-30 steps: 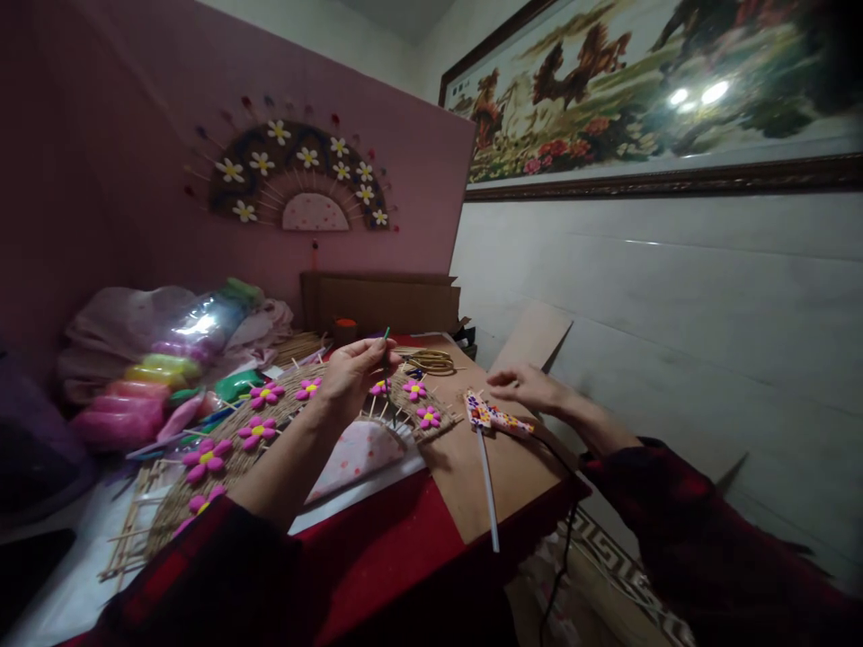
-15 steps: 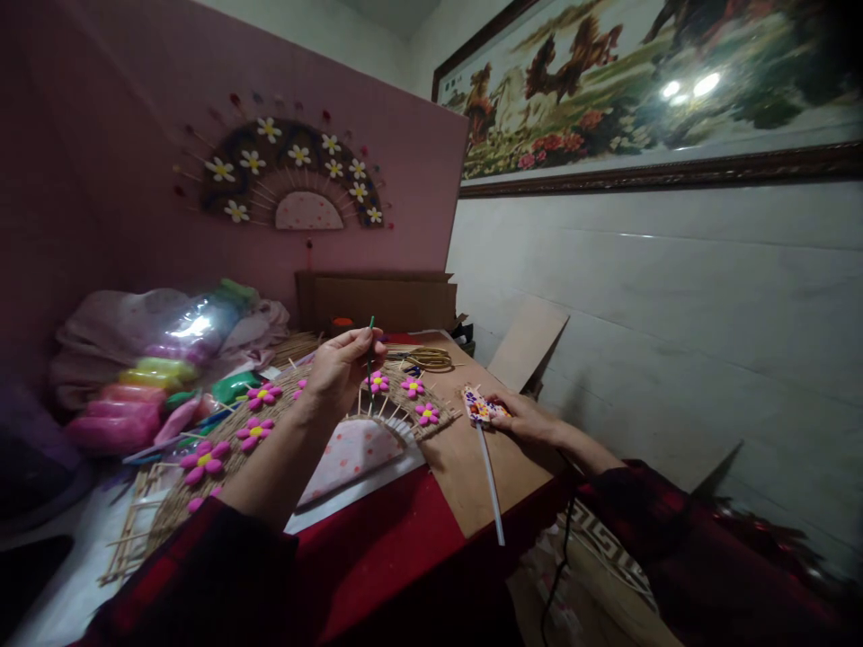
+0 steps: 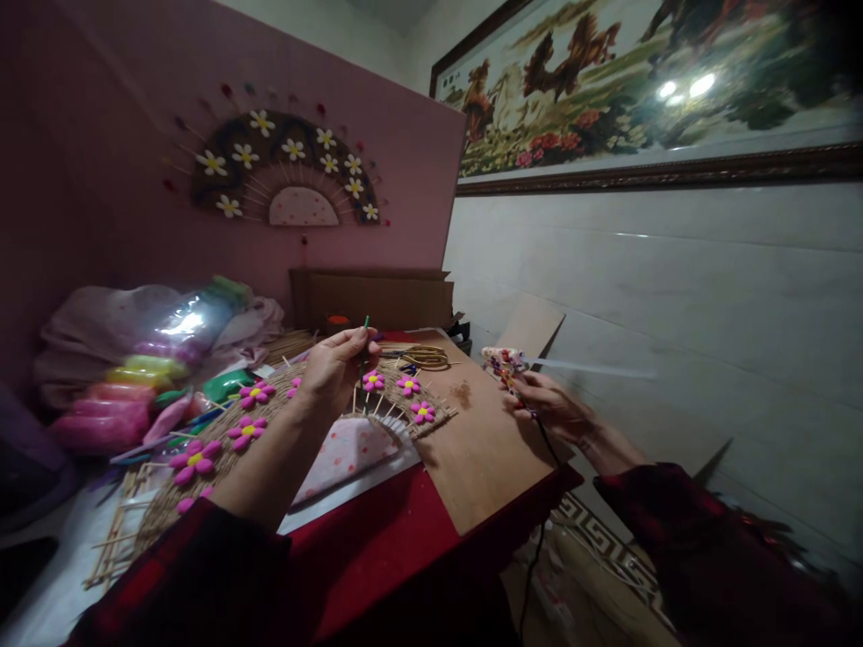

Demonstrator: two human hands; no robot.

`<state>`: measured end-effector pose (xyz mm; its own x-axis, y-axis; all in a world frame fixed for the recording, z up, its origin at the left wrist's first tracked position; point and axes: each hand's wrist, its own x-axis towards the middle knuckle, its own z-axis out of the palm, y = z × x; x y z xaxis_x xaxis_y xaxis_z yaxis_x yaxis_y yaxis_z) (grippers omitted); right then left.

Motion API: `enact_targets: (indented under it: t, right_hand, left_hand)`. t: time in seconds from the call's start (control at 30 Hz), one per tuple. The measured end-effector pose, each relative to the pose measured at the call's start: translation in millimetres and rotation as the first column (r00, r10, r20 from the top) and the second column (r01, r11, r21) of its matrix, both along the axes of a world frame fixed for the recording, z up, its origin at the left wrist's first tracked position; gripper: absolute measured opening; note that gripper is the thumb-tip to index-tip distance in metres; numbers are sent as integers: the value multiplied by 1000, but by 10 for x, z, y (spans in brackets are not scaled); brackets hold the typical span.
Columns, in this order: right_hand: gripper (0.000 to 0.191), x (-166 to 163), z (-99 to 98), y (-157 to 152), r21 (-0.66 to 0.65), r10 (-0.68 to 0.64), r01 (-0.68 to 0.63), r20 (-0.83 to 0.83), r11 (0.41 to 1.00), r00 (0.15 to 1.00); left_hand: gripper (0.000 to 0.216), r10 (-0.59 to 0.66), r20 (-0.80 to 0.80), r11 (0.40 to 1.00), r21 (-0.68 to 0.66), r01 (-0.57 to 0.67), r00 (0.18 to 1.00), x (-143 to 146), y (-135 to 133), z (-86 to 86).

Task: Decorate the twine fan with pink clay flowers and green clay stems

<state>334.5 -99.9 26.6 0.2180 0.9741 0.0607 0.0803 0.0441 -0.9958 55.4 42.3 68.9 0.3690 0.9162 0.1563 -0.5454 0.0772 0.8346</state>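
My left hand [image 3: 330, 370] pinches a thin green strip [image 3: 362, 388] between thumb and fingertips, holding it upright. Below that hand lies a fan-shaped piece [image 3: 217, 449] of twine and thin sticks, decorated with pink flowers [image 3: 247, 431] that have yellow centres. At its base is a pale half-round panel [image 3: 351, 449] with red spots. My right hand [image 3: 549, 406] is wrapped round the handle of a flower-patterned hot glue gun [image 3: 505, 361], raised over the board's right side. A long clear glue stick [image 3: 593, 367] sticks out of its back, and a black cord [image 3: 545, 440] hangs from the handle.
Gold-handled scissors [image 3: 426, 358] lie on a brown board [image 3: 482, 467] over a red cloth [image 3: 378, 530]. Bagged coloured clay [image 3: 111, 404] is piled at left. Behind stands a cardboard box [image 3: 378, 301]. A finished flowered fan [image 3: 276, 148] hangs on the pink panel.
My right hand has lifted the glue gun off the board and turned it, so the glue stick now points right instead of down toward me. My left hand still holds the green strip.
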Motion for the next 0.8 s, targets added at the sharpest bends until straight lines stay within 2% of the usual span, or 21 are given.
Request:
enact_targets:
  t: [0.07,0.2,0.37,0.63,0.8]
  right_hand:
    - [35,-131,32,-34,-20,16,-16,7,1000,1000]
    - [32,-393,-5,8,-117,-36,57,180,992,983]
    - [38,-525,-30,105,-261,94,-3,338,965,937]
    - [39,-526,27,239,-302,119,33,470,953,874]
    - [37,-483,-7,247,-271,115,25,486,962,866]
  left_hand:
    - [10,0,-1,1000,5,0,1000,-2,4,3]
    - [12,-4,11,1000,31,4,1000,-13,29,-1]
    - [9,-1,23,999,38,0,1000,-18,34,5]
    - [14,18,6,1000,25,-18,1000,-21,42,4]
    - [13,24,7,999,22,-24,1000,-23,48,6]
